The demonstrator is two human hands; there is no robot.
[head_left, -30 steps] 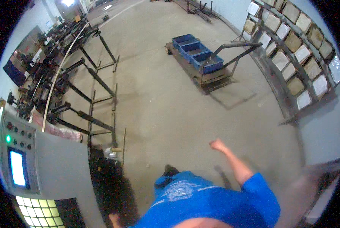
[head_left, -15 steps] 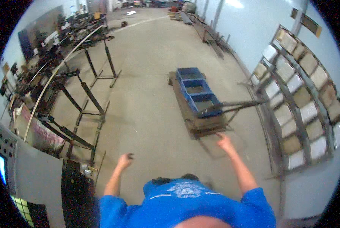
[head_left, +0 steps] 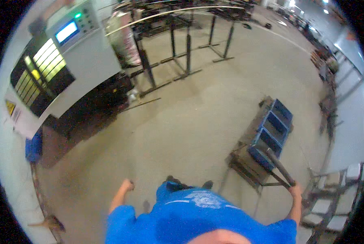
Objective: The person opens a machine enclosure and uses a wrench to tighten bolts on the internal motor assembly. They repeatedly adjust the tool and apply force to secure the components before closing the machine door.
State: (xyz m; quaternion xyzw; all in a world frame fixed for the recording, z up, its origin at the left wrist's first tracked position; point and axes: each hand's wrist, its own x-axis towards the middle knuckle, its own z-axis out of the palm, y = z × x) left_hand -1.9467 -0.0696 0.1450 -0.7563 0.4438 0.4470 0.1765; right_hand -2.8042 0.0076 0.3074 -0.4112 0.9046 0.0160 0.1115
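My right hand (head_left: 295,190) is closed round the end of the dark handle (head_left: 280,166) of a low flat cart (head_left: 241,162), out to my right. On the cart a row of blue bins (head_left: 272,125) stands end to end; their dark insides are too dim to read. My left hand (head_left: 128,185) hangs low at my left side, fingers curled into a fist. Something small and dark seems to be at its fingers, but I cannot make out what.
A machine with a lit screen (head_left: 67,31) stands at the left. Several black stands (head_left: 188,53) carry a long pale rod (head_left: 161,15). A rack of light panels (head_left: 332,199) leans near the wall on the right. A blue drum (head_left: 34,146) is at far left.
My view has turned left, bringing the machine into fuller sight. My right hand has gone from reaching beside the cart to gripping its handle, and the cart now sits angled to my right.
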